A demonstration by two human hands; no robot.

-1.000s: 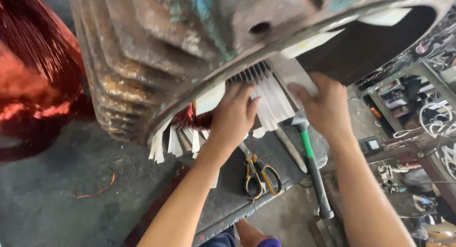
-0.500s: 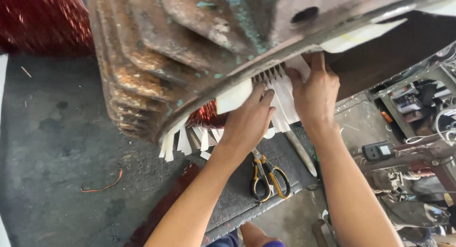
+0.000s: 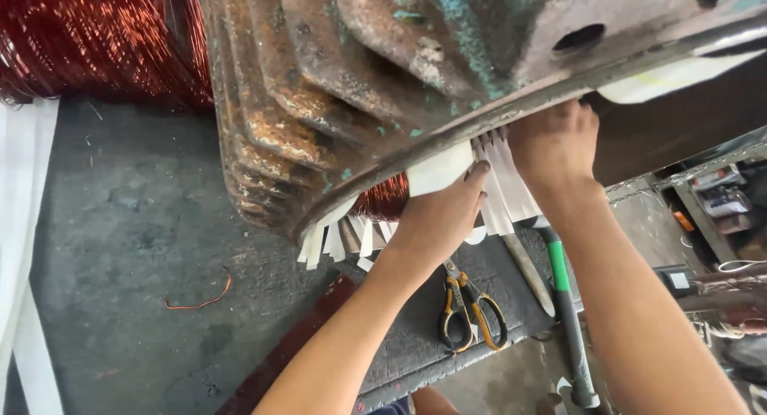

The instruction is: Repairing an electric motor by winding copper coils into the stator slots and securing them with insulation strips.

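The left hand (image 3: 439, 215) at centre frame presses a folded white paper (image 3: 438, 174) against the motor shell's (image 3: 383, 79) rim, fingers closed on it to keep it seated. The right hand (image 3: 555, 143), upper right, reaches among the paper strips (image 3: 503, 183); its fingers are hidden. Scissors (image 3: 471, 311) lie below on the bench (image 3: 120, 223).

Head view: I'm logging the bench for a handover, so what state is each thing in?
Motor housing: rusty, paint flaking.
White paper strips: sticking out from under the housing rim.
Left hand: pressed on the strips.
Right hand: at the rim, fingertips hidden.
Scissors: lying flat, blades shut.
Hammer: lying down, untouched.
Copper wire coil: wound.
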